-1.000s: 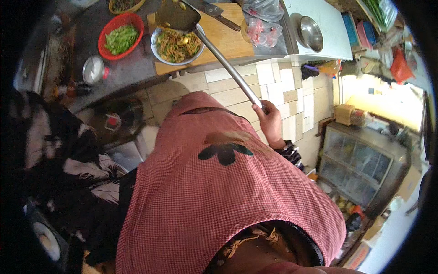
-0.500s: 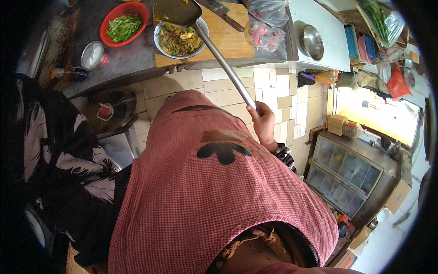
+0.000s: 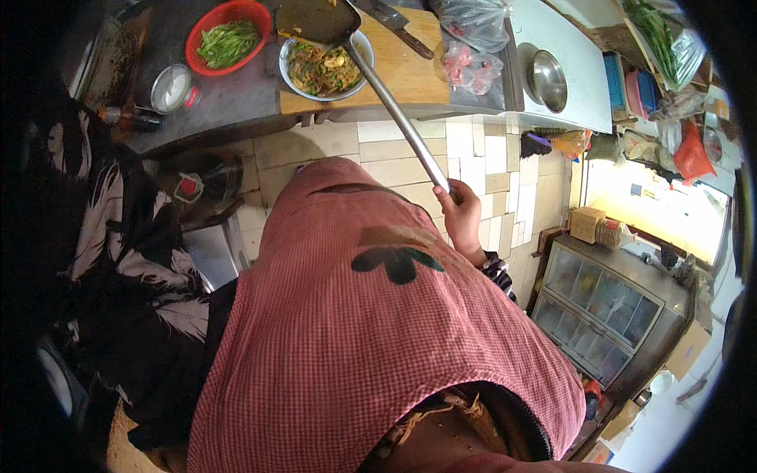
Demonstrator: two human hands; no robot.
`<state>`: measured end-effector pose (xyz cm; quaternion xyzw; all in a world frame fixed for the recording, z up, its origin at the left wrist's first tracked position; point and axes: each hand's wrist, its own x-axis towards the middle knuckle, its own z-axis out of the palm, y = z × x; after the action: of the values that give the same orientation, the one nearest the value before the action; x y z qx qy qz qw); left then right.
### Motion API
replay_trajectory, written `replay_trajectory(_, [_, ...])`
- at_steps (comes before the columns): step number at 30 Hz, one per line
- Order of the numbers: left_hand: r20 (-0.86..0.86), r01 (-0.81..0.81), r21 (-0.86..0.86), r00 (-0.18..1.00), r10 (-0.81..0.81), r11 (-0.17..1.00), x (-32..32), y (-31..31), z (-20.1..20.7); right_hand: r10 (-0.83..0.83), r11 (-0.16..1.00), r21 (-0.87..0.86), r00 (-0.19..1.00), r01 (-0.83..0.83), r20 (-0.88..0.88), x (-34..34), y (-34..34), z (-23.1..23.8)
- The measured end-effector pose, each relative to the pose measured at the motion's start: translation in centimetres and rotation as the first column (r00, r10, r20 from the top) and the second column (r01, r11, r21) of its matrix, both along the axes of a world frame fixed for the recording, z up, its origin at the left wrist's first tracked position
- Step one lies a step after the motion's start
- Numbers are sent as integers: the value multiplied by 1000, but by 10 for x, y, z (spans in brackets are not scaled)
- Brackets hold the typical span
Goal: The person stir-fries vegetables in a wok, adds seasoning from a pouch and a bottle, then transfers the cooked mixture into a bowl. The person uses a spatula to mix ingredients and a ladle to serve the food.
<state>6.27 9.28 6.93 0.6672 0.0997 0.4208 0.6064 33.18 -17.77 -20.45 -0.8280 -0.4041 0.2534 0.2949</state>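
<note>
My right hand [image 3: 461, 214] is closed around the end of a long metal wok spatula [image 3: 404, 126]. Its broad, sauce-stained blade hangs over the far edge of a white bowl with a blue rim [image 3: 319, 98]. Inside the bowl lies a cooked dish [image 3: 315, 69] of brownish strands, with green and pale yellow pieces. I cannot tell whether blade and bowl touch. My left arm, in a black sleeve with a pale feather pattern [image 3: 110, 205], reaches toward the far left. The left hand does not show.
A wooden board [image 3: 402, 79] lies under the bowl, with a knife [image 3: 398, 27] on it. Left of it stand a red basin [image 3: 193, 55] of cut greens and a small container of white stuff [image 3: 169, 88]. Plastic bags [image 3: 471, 67] and a steel bowl [image 3: 548, 81] are to the right.
The whole view has shifted slightly, so the counter appears farther right. My left sleeve has moved farther up along the left side. The spatula stays over the bowl in my right hand.
</note>
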Motion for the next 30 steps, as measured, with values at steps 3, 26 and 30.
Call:
replay_trajectory(3, [8,-1,-10,1000,1,1000,-2,-2,0,15,999,34,1000,-15,-2,2,-3,-5])
replay_trajectory(26, [41,-3,-84,999,6,996,-8,-8,2,46,999,27,999,-46,2,12,-3,0])
replay_trajectory(30, [55,-5,-91,998,10,996,-8,-5,0,-47,995,-88,999,47,0,14,-3,-4])
